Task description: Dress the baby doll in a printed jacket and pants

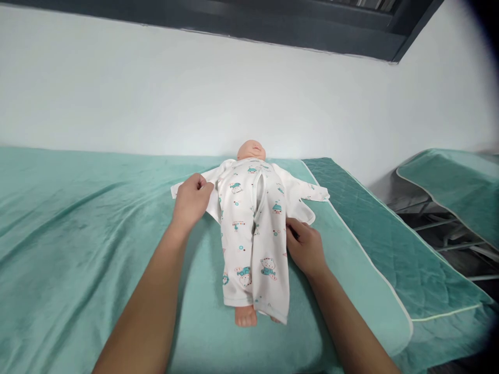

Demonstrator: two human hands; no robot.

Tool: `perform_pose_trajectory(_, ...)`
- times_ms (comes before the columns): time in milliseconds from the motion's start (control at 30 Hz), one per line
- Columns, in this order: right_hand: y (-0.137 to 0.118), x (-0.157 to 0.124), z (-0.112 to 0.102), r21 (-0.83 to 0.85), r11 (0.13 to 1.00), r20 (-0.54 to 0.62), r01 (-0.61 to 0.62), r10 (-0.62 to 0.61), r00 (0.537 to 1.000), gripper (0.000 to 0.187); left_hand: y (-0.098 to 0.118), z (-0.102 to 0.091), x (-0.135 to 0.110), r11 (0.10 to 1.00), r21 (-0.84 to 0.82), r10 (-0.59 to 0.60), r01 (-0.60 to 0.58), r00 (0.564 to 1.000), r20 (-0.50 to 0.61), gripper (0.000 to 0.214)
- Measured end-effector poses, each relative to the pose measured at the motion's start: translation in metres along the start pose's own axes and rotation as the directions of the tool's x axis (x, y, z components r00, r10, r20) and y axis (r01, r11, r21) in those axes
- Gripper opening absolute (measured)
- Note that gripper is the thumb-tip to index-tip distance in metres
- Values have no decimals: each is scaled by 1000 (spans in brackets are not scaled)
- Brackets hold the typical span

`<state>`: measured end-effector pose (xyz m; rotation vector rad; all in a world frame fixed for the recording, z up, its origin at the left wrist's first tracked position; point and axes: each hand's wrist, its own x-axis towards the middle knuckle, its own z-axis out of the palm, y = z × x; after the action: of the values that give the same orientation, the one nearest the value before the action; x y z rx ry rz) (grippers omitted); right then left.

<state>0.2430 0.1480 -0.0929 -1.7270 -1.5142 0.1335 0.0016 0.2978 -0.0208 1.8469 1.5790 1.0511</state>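
A baby doll (251,149) lies on its back with its head towards the wall. White baby trousers (237,239) with green and pink animal prints cover its front from chest to ankles, with an open slit in the middle. One foot (245,316) pokes out below the left trouser leg. Under the trousers is a white baby shirt (298,187), its sleeves spread to both sides. My left hand (192,200) is closed on the shirt at the doll's side, near the sleeve. My right hand (306,244) has its curled fingers pinching the trousers' right edge, just below the shirt's hem.
The doll lies on a light green mat (351,280) over green bedding (97,234), wrinkled at the left. A darker quilted cover (405,259) shows on the right. Beyond it stand metal bars (440,224) and another green cover (448,182). A white wall (156,93) rises behind.
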Motion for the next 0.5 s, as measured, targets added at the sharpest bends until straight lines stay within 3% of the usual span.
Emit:
perform_pose_trajectory(67, -2, -2, -1, 34, 999, -2, -25, 25, 1000, 25, 10, -5, -5, 928, -371, 28, -44, 998, -48, 23)
perform_pose_trajectory(133, -3, -3, -1, 118, 989, -20, -90, 93, 995, 25, 15, -9, -8, 779, -624, 51, -59, 998, -31, 29)
perform_pose_trajectory(200, -1, -2, 0, 196, 965, -95, -176, 197, 976, 25, 16, -9, -9, 660, -750, 98, -35, 994, 40, 32)
perform_pose_trajectory(267, 7, 3, -1, 225, 945, -210, -239, 287, 935, 24, 15, -7, -10, 602, -798, 163, 2, 979, 125, 34)
perform_pose_trajectory(367, 33, 19, -6, 107, 955, -307, -276, 296, 905, 28, 14, -2, -14, 619, -786, 260, 10, 941, 216, 37)
perform_pose_trajectory(500, 66, 39, -19, -256, 910, -238, -326, 268, 934, 38, 23, 6, -26, 807, -584, 357, -88, 859, 365, 32)
